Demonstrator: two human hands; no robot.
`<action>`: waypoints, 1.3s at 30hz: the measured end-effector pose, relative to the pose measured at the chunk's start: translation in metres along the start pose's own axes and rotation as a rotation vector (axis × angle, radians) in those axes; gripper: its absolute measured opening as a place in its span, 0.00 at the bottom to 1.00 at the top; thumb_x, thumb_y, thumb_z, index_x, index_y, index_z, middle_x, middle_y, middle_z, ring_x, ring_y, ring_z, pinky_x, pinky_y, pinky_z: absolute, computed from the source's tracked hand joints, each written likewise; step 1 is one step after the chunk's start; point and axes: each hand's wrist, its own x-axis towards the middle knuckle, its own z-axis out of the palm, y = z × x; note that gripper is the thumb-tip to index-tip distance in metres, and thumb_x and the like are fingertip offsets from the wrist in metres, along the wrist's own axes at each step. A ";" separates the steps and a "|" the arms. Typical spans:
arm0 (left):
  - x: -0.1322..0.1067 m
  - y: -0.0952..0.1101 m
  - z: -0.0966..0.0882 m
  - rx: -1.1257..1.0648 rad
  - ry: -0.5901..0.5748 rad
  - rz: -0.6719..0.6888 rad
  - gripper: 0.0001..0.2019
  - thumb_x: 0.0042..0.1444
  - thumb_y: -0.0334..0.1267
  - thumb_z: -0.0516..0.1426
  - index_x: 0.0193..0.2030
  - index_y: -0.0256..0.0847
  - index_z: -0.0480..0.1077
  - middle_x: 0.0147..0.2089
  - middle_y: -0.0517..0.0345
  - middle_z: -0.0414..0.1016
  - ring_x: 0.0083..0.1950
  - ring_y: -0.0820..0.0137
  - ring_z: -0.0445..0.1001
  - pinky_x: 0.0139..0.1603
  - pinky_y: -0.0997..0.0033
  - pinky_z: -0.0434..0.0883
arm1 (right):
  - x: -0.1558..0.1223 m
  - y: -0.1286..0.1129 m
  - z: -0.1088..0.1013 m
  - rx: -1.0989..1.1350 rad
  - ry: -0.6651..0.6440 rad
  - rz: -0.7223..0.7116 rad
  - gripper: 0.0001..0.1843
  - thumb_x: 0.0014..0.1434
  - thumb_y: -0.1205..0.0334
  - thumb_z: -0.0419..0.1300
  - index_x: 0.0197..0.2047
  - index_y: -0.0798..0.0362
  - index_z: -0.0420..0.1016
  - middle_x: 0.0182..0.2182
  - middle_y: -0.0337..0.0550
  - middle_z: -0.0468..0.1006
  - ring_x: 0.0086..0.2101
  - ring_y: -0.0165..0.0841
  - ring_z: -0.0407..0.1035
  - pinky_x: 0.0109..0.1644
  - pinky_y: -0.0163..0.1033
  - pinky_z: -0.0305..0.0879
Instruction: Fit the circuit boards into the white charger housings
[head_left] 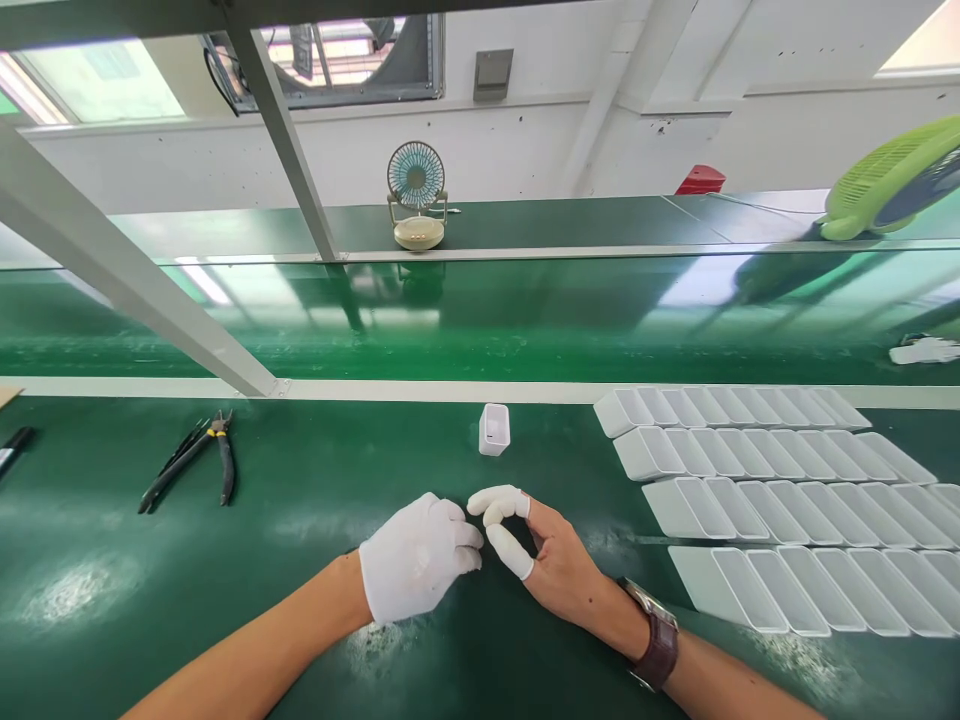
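Observation:
My left hand (424, 560) wears a white glove, its fingers curled in with the tips turned toward my right hand. Whatever it may hold is hidden behind those fingers. White finger covers sit on the thumb and fingers of my right hand (551, 560), and a brown-strapped watch (656, 640) is on that wrist. Its thumb and a bent finger come close together at the tips in a pinch, right beside the left fingertips. Nothing I can name shows between them. Just beyond both hands, a small white plastic box (494, 430) stands on the green tabletop (322, 460).
Several rows of white plastic bins (795, 515) fill the right side. Black-handled pliers (217, 430) and dark tweezers (184, 445) lie at left. A white post (150, 270) slants over the table. Behind stand a small fan (417, 185) and a green fan (892, 180).

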 end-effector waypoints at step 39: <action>0.006 0.008 -0.006 0.104 -0.023 -0.041 0.12 0.59 0.25 0.54 0.43 0.43 0.74 0.41 0.57 0.77 0.36 0.66 0.71 0.31 0.63 0.61 | -0.001 -0.002 -0.003 -0.024 0.043 -0.023 0.06 0.61 0.70 0.54 0.34 0.49 0.68 0.44 0.45 0.81 0.43 0.36 0.76 0.50 0.45 0.74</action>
